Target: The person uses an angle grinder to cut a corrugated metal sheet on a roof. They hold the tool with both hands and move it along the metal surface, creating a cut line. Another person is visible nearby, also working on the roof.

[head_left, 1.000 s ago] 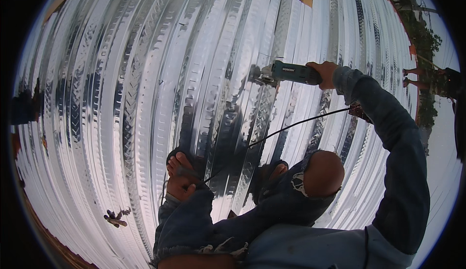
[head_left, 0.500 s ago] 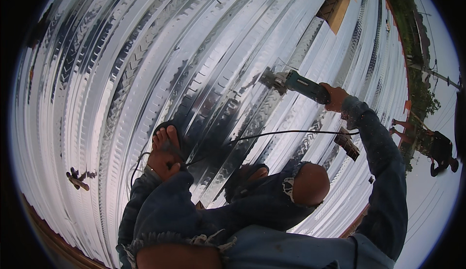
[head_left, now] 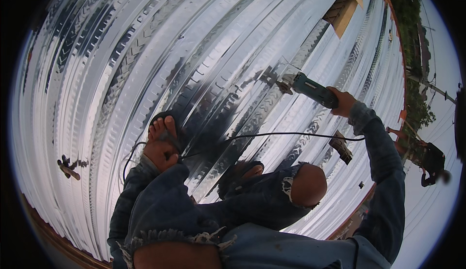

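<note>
Since the earlier frame, the teal-bodied corded angle grinder (head_left: 307, 87) has been carried toward 1 o'clock, disc on the shiny corrugated metal decking (head_left: 145, 50). Right hand (head_left: 342, 101) is closed around its handle. Left hand is not visible; its state cannot be told.

Bright daylight falls on the corrugated metal sheeting (head_left: 145, 75), which throws back broad white glare, strongest left of the angle grinder (head_left: 310, 88) and toward the rim. A dark reflection of the person smears across the ribs just below the grinder. The sheet's straight ribs bow heavily toward the black circular border. Focus is fairly sharp centrally, softening at the edges; the sky right of the grinder looks pale and washed out.
</note>
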A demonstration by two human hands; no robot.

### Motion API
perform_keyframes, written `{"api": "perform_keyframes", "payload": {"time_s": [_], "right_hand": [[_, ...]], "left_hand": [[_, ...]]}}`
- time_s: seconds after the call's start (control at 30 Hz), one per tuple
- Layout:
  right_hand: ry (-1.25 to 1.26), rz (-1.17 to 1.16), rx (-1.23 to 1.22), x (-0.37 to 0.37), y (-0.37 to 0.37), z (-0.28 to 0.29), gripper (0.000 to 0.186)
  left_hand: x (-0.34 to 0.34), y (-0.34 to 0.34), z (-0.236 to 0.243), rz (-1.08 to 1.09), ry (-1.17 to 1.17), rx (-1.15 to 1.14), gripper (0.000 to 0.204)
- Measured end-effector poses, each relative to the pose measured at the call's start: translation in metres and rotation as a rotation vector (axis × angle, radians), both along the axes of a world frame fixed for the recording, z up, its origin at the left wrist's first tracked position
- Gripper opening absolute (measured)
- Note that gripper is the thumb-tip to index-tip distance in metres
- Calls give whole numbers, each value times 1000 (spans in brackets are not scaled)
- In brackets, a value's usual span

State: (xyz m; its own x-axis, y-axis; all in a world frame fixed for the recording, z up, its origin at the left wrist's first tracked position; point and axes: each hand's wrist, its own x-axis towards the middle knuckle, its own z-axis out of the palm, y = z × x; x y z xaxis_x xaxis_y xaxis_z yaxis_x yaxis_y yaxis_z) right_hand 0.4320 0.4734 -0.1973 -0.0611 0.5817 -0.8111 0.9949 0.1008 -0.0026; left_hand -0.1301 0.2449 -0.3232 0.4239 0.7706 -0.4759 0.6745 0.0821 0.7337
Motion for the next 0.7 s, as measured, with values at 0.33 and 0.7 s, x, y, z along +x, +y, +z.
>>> {"api": "perform_keyframes", "payload": {"time_s": [0.33, 0.7], "right_hand": [[-21, 4, 50, -8, -4, -25, 84], [-55, 66, 20, -13, 3, -25, 86]], "left_hand": [[2, -7, -13, 107, -58, 72, 21], [2, -6, -12, 103, 0, 55, 21]]}}
